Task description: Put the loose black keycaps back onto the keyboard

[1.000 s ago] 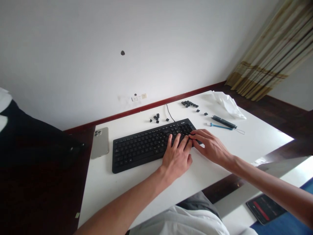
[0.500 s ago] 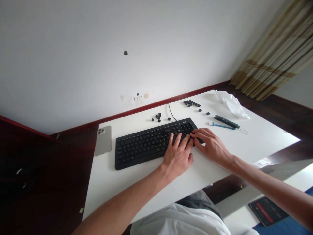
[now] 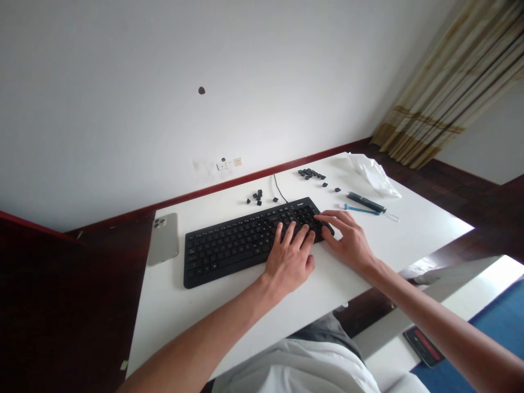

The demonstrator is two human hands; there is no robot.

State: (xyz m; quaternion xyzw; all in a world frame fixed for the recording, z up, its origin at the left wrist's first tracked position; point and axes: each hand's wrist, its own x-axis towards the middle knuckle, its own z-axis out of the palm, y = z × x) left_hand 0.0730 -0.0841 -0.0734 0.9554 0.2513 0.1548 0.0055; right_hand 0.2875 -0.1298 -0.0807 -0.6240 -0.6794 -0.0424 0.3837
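A black keyboard (image 3: 229, 245) lies across the white table (image 3: 196, 305). My left hand (image 3: 290, 257) rests flat on the keyboard's right part, fingers spread over the keys. My right hand (image 3: 346, 240) lies at the keyboard's right end, fingers stretched onto the last keys and the edge. Neither hand holds anything that I can see. Loose black keycaps sit behind the keyboard in a small group (image 3: 257, 197) and a larger group (image 3: 311, 174).
A phone (image 3: 164, 238) lies face down at the table's left edge. A black and blue tool (image 3: 364, 204) and crumpled white plastic (image 3: 372, 172) lie at the right rear. The keyboard cable (image 3: 279, 188) runs toward the wall. Dark wood floor surrounds the table.
Both hands stay at the keyboard's right end; the right hand's fingers have spread slightly. The view has shifted a little with my head.
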